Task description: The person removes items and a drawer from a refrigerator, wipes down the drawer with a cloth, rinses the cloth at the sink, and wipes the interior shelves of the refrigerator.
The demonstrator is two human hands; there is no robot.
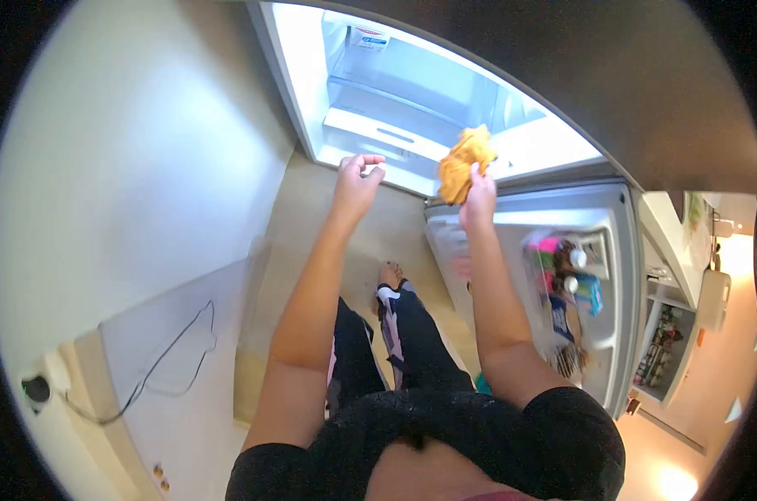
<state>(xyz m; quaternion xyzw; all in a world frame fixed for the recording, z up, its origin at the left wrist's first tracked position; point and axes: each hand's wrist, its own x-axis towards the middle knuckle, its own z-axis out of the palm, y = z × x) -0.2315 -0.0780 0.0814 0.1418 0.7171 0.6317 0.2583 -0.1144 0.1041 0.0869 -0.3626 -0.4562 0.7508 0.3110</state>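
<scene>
My right hand [479, 200] grips a crumpled yellow-orange cloth [466, 164] in front of the lit refrigerator [399, 125], near its right side. The cloth bunches up above my fingers. To the left, my left hand [359, 188] is raised before the lower front edge of the compartment. Its fingers are curled with a gap to the thumb, and I see nothing held in it. Behind the hands lies a clear drawer [387, 132] with a white front, below a glass shelf [403, 100].
The refrigerator door [529, 209] stands open on the right, with bottles and packets [570, 275] in its racks. A white wall [136, 167] rises on the left, with a black cable [174, 351] low down. A pulled-out drawer [666, 351] of small containers is at far right.
</scene>
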